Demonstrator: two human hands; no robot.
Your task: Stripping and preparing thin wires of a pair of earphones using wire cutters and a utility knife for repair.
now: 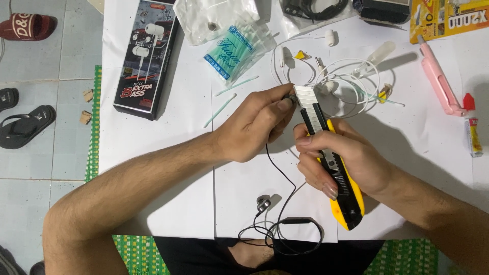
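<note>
Both hands (left (254, 127), right (344, 160)) curl closed, fingertips seemingly pinching together.

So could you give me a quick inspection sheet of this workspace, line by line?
Surface: white paper sheets laid over a green woven mat.
Job's things: yellow utility knife with its blade out; small earbud piece, too small to tell more.
Clutter: black earphone box, bag of green-tipped swabs, pink utility knife, small glue tube.
Hands: left hand pinches the earbud piece; right hand grips the yellow utility knife, blade at the piece.
Cables: black earphone cable runs down from the left hand; white earphone cable is coiled behind.
Surroundings: tiled floor, black sandals.
</note>
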